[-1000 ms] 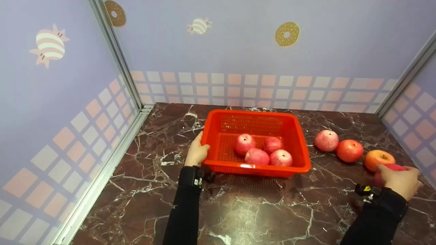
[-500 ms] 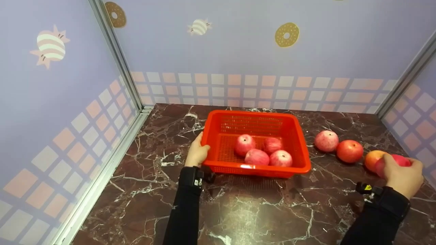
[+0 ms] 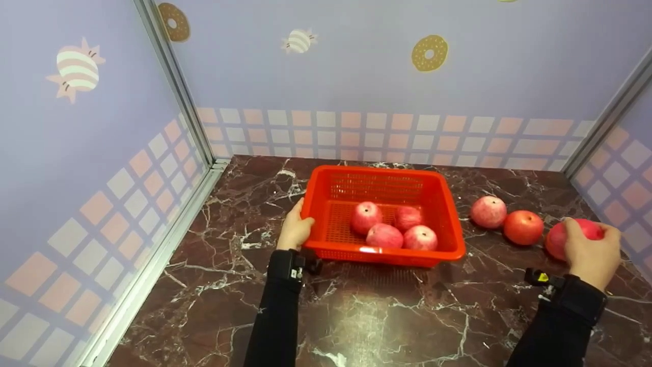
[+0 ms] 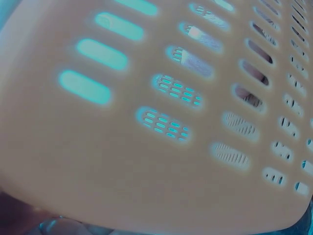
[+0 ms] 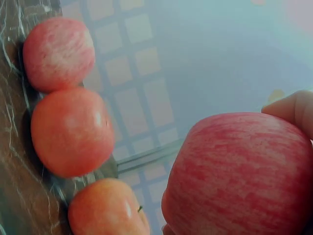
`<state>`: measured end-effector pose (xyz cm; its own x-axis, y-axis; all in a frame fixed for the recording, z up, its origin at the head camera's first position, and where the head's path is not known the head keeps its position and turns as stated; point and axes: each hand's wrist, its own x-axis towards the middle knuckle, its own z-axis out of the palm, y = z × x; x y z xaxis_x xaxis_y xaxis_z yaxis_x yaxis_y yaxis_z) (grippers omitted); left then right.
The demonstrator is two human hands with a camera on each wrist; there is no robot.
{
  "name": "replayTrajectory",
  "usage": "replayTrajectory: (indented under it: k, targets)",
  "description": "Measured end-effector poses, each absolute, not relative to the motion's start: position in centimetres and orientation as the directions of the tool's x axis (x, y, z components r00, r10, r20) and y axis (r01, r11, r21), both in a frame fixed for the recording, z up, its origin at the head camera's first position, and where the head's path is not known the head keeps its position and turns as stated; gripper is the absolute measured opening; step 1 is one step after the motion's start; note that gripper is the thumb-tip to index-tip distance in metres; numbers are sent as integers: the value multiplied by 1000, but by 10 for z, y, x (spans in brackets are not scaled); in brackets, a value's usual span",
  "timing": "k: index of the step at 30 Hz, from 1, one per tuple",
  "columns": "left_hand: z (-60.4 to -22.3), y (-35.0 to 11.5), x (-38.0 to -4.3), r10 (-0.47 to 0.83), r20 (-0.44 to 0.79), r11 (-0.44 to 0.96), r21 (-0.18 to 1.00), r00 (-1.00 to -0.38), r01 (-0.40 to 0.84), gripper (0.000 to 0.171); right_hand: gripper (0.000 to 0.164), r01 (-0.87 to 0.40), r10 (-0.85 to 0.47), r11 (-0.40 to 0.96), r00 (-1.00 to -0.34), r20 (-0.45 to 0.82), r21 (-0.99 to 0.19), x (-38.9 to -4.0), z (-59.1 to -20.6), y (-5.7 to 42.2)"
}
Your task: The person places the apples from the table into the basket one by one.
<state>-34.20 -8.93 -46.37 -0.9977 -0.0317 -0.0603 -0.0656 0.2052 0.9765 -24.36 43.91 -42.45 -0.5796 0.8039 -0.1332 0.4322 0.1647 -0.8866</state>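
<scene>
My left hand (image 3: pixel 294 228) grips the left rim of a red plastic basket (image 3: pixel 389 173), thumb over the edge. Slotted basket wall (image 4: pixel 98 147) fills the left wrist view. Several apples lie inside, one being a pink apple (image 3: pixel 366 217). At the right, my right hand (image 3: pixel 593 255) holds a red streaked apple (image 5: pixel 239 171), raised off the tabletop. Seen from the head, this apple covers the yellow-orange apple (image 5: pixel 108 208) behind it. Farther left stand an orange-red apple (image 3: pixel 523 227) and a pale pink apple (image 3: pixel 488 212), side by side.
The tabletop (image 3: pixel 377 316) is dark marbled stone. Lilac patterned panels surround it: a back wall (image 3: pixel 351 71), a left wall (image 3: pixel 66 168) with a metal frame strip (image 3: pixel 153 285) along its foot, and a right wall (image 3: pixel 634 188) close beyond the right hand.
My right hand has lifted the red apple and shifted it slightly left, so it now hides the yellow-orange apple in the head view. The left hand and basket have stayed put.
</scene>
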Motion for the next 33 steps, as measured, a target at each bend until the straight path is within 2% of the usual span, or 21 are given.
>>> replayTrajectory:
  k: [4, 20, 33]
  targets:
    - [-463, -89, -342, -30, -62, 203, 977, -998, -67, 77, 63, 414, 791, 164, -597, -131, -895, -247, -421, 435]
    - [-461, -89, -340, -34, -86, 212, 973, -996, -92, 76, 67, 342, 730, 310, -683, -8, -887, -262, -403, 394]
    - [-462, -88, -341, -33, -89, 193, 977, -995, -94, 76, 67, 126, 600, 465, -772, 208, -876, -271, -397, 345]
